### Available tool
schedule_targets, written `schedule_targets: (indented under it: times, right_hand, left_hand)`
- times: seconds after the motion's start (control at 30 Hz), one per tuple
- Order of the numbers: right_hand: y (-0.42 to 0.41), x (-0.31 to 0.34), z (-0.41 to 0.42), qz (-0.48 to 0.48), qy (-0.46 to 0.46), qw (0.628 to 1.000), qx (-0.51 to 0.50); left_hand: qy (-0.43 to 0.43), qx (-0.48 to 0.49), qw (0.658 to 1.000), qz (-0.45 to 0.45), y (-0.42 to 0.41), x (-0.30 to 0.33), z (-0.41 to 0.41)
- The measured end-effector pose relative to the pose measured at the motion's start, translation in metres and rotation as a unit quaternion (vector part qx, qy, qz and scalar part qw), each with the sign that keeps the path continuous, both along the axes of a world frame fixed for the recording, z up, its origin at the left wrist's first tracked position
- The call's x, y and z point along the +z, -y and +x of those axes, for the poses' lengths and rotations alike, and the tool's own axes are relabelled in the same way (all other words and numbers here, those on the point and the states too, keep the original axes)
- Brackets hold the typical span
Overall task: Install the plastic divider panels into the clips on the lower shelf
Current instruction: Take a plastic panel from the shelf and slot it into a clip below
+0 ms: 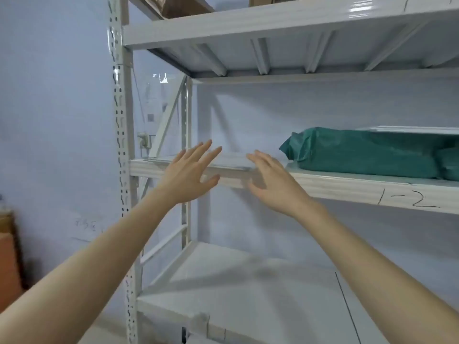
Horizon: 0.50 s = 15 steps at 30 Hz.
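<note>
— Where are the hands?
— Both raised before the middle shelf (323,187). The left hand (190,171) and right hand (272,182) are spread flat, fingers released, holding nothing.
— And the divider panel?
— A clear plastic panel (159,112) stands upright at the rack's left end, above that shelf. Green packages (367,151) lie to the right.

Two bare, sleeveless forearms, no gloves

Storeroom: labelled steel racking (273,26), wrapped parcels (360,152)
</note>
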State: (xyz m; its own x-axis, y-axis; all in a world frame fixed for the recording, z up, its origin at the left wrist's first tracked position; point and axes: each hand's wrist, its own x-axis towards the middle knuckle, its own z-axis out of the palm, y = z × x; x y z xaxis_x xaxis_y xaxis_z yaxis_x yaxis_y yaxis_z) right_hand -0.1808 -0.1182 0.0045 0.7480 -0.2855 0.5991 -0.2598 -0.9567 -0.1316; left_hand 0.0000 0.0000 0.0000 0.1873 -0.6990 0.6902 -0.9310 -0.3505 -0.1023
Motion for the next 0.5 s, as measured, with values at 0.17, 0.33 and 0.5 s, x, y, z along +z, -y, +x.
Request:
schedule_targets:
  times: [0.17,0.33,0.5]
  right_hand:
    - [-0.009,0.009,0.053,-0.034,-0.016,0.999,0.011]
    - [-0.007,0.014,0.093,-0.066,-0.033,0.997,-0.036]
    - [0.003,0.013,0.102,-0.052,-0.038,0.991,-0.117]
  left_hand:
    - [-0.037,-0.009,0.999,0.006,0.0,-0.003,0.041]
    - [-0.03,-0.017,0.999,0.036,0.009,-0.001,0.08]
    - [0.033,-0.069,0.997,-0.025,0.012,-0.004,0.094]
